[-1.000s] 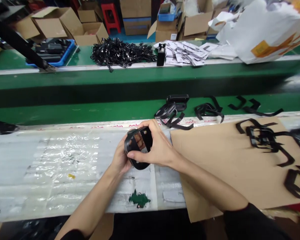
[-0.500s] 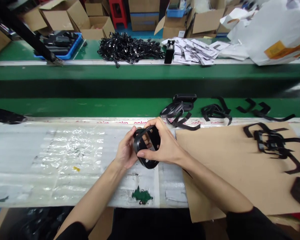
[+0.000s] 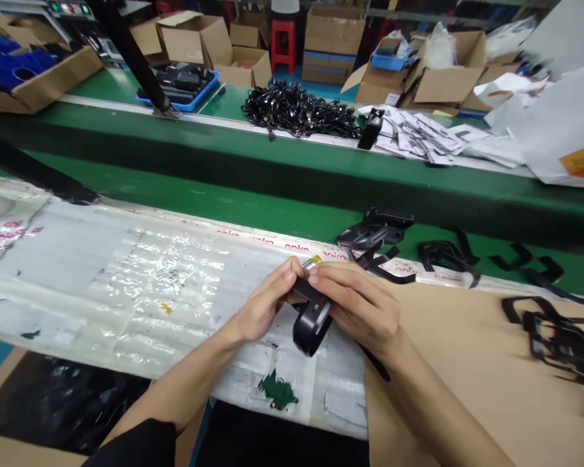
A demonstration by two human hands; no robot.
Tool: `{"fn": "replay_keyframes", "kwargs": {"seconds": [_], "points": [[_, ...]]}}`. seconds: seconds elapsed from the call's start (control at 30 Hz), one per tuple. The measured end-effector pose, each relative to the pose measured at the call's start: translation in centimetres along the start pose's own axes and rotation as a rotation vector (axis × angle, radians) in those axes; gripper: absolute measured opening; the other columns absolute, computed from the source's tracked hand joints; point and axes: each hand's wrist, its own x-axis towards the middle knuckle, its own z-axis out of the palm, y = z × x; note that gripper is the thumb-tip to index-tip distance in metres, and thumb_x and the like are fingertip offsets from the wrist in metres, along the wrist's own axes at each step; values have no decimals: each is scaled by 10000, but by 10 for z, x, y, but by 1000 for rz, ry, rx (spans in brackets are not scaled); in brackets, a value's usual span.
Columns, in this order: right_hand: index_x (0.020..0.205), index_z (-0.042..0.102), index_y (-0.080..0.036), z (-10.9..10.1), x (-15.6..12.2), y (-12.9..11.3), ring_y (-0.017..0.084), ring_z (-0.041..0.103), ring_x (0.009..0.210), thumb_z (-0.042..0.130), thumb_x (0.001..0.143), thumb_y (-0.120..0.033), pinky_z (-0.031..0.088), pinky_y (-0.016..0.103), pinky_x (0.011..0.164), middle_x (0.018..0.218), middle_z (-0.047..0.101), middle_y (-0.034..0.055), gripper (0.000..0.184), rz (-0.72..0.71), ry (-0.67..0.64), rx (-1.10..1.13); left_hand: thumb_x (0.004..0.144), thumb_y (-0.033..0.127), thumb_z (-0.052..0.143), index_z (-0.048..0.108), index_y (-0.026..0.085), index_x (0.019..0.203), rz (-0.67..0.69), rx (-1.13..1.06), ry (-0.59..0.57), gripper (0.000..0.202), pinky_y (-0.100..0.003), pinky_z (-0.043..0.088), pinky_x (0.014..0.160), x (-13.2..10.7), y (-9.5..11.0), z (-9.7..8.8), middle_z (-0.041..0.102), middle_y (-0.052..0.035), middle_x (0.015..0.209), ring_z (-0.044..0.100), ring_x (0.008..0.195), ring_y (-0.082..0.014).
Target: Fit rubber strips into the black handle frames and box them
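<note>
My left hand and my right hand meet over the plastic-covered bench and both grip one black plastic frame part. The part hangs edge-on below my fingers, its rounded end lowest. My fingertips pinch its top edge, where a small shiny bit shows. A brown cardboard sheet lies under my right forearm.
Loose black frame pieces lie on the green belt just beyond my hands, and more black pieces rest on the cardboard. Across the belt are a heap of black cables, paper leaflets, a blue tray and cardboard boxes.
The part has turned from facing me to edge-on, and both hands now pinch its top. The view has swung left and tilted, so the bench runs slanted.
</note>
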Motion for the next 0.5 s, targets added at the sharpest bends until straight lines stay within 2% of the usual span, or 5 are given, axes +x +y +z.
{"fn": "replay_keyframes", "kwargs": {"seconds": [0.13,0.23,0.33,0.43,0.5], "points": [[1314,703,-250,0,-3,5,226,751,1043,645,945,8,643,402,923,1143,773,84,454,160,3,63,936,644,644,525,186,795,-207,-316,-106,493,-225,339,536,10,4,-2,418,46,626,385,532,-100],[1261,726,-294,-1,-4,12,225,728,1078,654,954,-25,611,399,958,1158,766,54,414,336,47,182,916,513,730,575,169,801,-300,-487,-144,394,-237,436,553,16,2,-5,510,14,658,503,558,-121],[1240,737,-328,-2,-5,17,230,707,1108,712,946,-79,599,381,951,1177,753,36,386,459,33,322,913,401,765,615,144,829,-335,-595,-131,309,-215,458,552,17,-2,-8,516,17,695,509,560,-98],[1246,737,-333,-4,-3,18,245,689,1176,643,1031,-234,565,406,1027,1218,744,41,255,573,-14,460,911,390,780,637,128,837,-333,-630,-91,307,-189,449,544,16,-4,-8,487,36,674,474,530,-71],[1284,722,-307,-8,-1,16,290,636,1299,564,1067,-434,492,463,1143,1328,710,66,297,637,-71,555,910,425,783,652,120,836,-310,-602,-57,340,-186,452,551,16,-4,-7,487,38,658,475,529,-67]]}}
